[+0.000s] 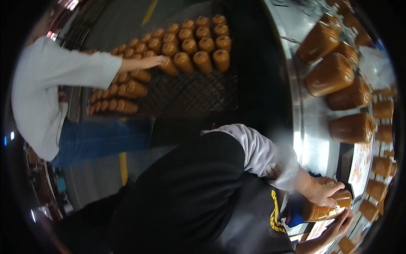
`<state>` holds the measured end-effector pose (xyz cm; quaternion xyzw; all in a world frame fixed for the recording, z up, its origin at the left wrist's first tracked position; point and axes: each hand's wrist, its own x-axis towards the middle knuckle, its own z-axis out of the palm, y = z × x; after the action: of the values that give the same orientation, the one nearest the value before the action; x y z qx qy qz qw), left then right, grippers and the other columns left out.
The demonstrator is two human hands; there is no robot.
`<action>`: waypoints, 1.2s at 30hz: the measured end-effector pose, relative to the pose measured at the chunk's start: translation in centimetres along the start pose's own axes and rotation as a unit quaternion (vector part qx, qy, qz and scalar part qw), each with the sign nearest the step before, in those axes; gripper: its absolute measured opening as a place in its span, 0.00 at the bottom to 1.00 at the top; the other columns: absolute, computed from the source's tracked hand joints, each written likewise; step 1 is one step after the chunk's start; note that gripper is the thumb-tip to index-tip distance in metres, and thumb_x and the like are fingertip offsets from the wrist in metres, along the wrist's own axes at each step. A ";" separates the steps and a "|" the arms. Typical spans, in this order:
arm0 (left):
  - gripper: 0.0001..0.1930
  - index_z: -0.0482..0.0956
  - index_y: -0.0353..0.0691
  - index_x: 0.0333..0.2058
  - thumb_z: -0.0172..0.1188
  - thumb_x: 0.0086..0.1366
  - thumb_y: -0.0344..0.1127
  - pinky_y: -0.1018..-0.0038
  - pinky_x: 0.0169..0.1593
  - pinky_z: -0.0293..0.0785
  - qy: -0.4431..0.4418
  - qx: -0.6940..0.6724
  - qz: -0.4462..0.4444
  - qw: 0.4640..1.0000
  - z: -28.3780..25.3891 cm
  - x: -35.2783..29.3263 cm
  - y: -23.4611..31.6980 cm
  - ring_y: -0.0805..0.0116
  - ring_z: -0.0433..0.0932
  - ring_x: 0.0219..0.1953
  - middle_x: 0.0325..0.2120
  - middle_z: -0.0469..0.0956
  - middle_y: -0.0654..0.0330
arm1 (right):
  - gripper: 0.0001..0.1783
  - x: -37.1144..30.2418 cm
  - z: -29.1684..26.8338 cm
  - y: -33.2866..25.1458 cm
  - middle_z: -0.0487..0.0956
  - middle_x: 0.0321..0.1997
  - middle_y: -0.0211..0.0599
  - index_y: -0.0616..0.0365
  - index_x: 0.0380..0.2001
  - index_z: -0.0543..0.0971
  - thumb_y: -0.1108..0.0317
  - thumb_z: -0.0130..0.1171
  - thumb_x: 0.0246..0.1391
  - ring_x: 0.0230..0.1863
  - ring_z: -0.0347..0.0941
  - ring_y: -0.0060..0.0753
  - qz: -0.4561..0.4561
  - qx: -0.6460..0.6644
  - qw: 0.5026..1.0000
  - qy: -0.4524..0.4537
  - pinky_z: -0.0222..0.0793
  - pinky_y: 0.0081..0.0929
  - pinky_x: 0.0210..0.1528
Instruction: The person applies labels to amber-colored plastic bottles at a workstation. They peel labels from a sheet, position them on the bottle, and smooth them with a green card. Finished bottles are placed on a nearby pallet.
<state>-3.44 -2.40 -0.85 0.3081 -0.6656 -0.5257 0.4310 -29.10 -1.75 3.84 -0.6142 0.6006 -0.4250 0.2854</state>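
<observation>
A glossy brown jar (344,197) lies on its side over the worktop at the lower right, between my two hands. My left hand (323,192) presses on its upper side, fingers spread across the brown surface. From below, my right hand (341,224) supports the jar with its fingers against the lower side. Some pale marks show on the jar near the fingertips, too small to make out. A printed sheet (360,167) lies on the worktop just beyond the jar.
Several brown jars (330,75) stand on the metal worktop (311,122) at the upper right, with more rows beyond. At the left, a person in a white top (38,93) reaches a hand (153,62) to jars (184,62) on a dark slatted pallet (190,93).
</observation>
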 end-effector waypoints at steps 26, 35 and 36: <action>0.28 0.62 0.29 0.66 0.54 0.76 0.41 0.69 0.63 0.67 -0.026 -0.013 0.053 0.998 -2.0 0.8 -0.1 0.60 0.72 0.61 0.58 0.73 0.44 | 0.08 -1.7 2.1 -3.3 0.73 0.48 0.36 0.60 0.37 0.76 0.66 0.58 0.67 0.55 0.68 0.32 -0.110 -0.041 0.993 0.004 0.64 0.28 0.59; 0.29 0.57 0.29 0.68 0.46 0.79 0.44 0.72 0.64 0.64 -0.111 -0.060 -0.017 0.992 0.1 3.1 0.7 0.66 0.69 0.61 0.61 0.69 0.50 | 0.10 -2.5 1.0 -5.3 0.76 0.46 0.40 0.61 0.31 0.75 0.67 0.62 0.63 0.47 0.73 0.34 -0.123 -0.061 0.990 0.036 0.70 0.28 0.51; 0.29 0.56 0.29 0.68 0.46 0.79 0.44 0.72 0.64 0.64 -0.115 -0.069 -0.016 0.991 0.2 3.1 1.0 0.67 0.69 0.61 0.62 0.68 0.50 | 0.10 -2.5 1.0 -5.4 0.76 0.46 0.40 0.61 0.31 0.75 0.67 0.62 0.63 0.46 0.73 0.34 -0.129 -0.057 0.989 0.038 0.70 0.28 0.50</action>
<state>-4.92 -4.74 0.92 0.2262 -0.6679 -0.6089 0.3634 -25.34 1.17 7.59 -0.6849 0.5503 -0.4464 0.1699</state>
